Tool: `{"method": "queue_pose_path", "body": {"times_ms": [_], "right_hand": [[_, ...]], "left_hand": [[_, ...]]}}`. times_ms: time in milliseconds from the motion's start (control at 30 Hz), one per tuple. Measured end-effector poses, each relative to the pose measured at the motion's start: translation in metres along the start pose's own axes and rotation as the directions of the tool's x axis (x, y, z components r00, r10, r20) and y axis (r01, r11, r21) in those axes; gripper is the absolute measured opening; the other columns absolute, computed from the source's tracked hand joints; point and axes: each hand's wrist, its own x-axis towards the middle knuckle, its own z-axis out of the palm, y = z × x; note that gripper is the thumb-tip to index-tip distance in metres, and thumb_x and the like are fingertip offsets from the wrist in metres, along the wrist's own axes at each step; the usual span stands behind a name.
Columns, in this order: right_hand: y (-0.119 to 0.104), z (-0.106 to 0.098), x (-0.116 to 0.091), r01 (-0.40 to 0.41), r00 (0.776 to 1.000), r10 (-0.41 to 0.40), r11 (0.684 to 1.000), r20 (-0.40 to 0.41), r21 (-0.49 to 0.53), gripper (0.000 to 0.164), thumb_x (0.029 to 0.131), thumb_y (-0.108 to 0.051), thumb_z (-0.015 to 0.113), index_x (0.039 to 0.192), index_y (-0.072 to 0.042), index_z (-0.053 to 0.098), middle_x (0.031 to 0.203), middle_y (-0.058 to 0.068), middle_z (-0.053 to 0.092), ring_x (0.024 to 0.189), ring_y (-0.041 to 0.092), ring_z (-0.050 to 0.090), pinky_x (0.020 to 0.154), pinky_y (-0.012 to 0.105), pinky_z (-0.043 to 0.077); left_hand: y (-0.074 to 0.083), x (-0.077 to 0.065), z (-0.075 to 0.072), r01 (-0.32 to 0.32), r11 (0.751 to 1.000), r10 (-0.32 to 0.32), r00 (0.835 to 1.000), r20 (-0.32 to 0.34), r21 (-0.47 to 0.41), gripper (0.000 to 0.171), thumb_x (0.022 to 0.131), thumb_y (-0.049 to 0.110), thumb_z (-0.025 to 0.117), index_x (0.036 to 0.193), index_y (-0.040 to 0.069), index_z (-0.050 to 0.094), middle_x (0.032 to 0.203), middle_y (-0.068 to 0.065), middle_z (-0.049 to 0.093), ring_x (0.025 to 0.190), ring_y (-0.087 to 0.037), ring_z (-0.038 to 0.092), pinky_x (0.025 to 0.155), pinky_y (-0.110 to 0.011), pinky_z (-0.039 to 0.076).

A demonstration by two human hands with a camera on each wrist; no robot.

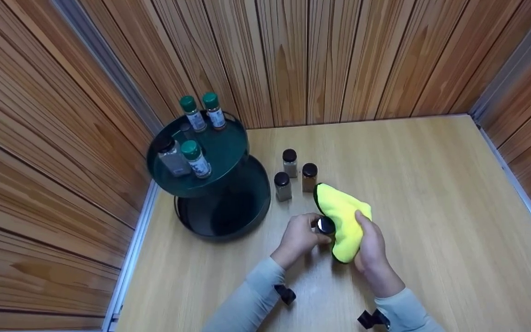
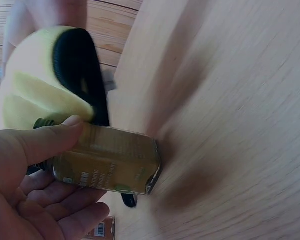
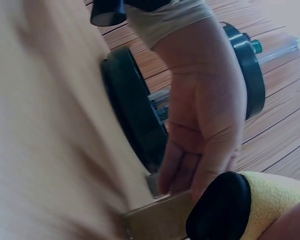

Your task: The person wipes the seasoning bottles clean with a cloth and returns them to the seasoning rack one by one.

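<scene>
My left hand (image 1: 298, 236) grips a square clear spice jar (image 2: 112, 162) of brown-yellow powder. Its thumb lies across the jar's near face and the fingers curl behind. From above, mostly the dark cap (image 1: 325, 225) of this jar shows. My right hand (image 1: 373, 246) holds a folded yellow cloth (image 1: 345, 221) with black edging, thumb on top. The cloth is against the jar's side near the cap. In the right wrist view the cloth (image 3: 270, 192) partly covers the jar (image 3: 157, 220). Right-hand fingers are mostly hidden behind the cloth.
Three dark-capped spice jars (image 1: 309, 177) stand just beyond my hands. At left is a dark green two-tier round rack (image 1: 224, 159), its upper tier holding green-capped bottles (image 1: 196, 159) and a dark-capped jar (image 1: 173, 159). Wood-panelled walls (image 1: 330, 60) bound the table (image 1: 431, 207).
</scene>
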Motion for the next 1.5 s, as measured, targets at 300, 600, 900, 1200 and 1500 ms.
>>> {"method": "queue_pose_path", "body": {"times_ms": [300,600,900,1200,1500], "right_hand": [[0.002,-0.013,0.006,0.059,0.998,-0.059,0.998,0.002,-0.01,0.039,0.107,-0.037,0.051,0.114,0.0,0.055,0.093,0.005,0.068,0.083,0.017,0.066,0.075,0.031,0.055],[0.005,-0.016,0.008,0.053,0.999,-0.053,0.998,-0.011,0.033,0.035,0.108,-0.036,0.051,0.114,-0.003,0.057,0.094,0.004,0.071,0.086,0.017,0.068,0.077,0.032,0.056],[-0.001,-0.019,0.009,0.062,0.998,-0.061,0.998,-0.017,0.012,0.04,0.108,-0.039,0.049,0.118,0.0,0.055,0.095,0.004,0.07,0.087,0.017,0.069,0.078,0.032,0.057],[-0.004,-0.021,0.012,0.083,0.997,-0.083,0.997,0.001,0.004,0.043,0.108,-0.042,0.049,0.116,0.001,0.055,0.094,0.005,0.07,0.083,0.017,0.069,0.073,0.031,0.057],[-0.001,-0.021,0.01,0.089,0.996,-0.089,0.996,-0.017,0.016,0.039,0.107,-0.039,0.051,0.112,-0.001,0.058,0.091,0.006,0.071,0.082,0.018,0.069,0.073,0.032,0.057]], "left_hand": [[0.001,0.0,-0.001,-0.002,0.998,0.001,1.0,0.023,0.07,0.045,0.073,0.015,0.093,0.114,0.012,0.076,0.11,0.001,0.077,0.108,-0.013,0.068,0.096,-0.029,0.051],[-0.002,0.005,-0.008,-0.04,0.999,0.036,0.992,0.121,0.029,0.05,0.077,0.004,0.087,0.124,0.007,0.07,0.12,-0.006,0.073,0.117,-0.024,0.066,0.1,-0.027,0.049],[0.004,-0.01,0.008,0.08,0.994,-0.079,0.997,-0.013,0.079,0.079,0.075,0.038,0.092,0.136,0.007,0.051,0.132,-0.007,0.056,0.123,-0.02,0.054,0.107,-0.034,0.045],[0.009,-0.014,0.027,0.166,0.985,-0.154,0.962,-0.224,0.036,0.066,0.073,0.046,0.091,0.111,0.011,0.05,0.106,0.001,0.05,0.102,-0.016,0.05,0.092,-0.034,0.047],[0.015,-0.014,0.018,0.103,0.993,-0.092,0.984,-0.154,0.065,0.049,0.073,0.025,0.092,0.11,0.007,0.065,0.108,-0.007,0.067,0.099,-0.014,0.059,0.091,-0.034,0.051]]}}
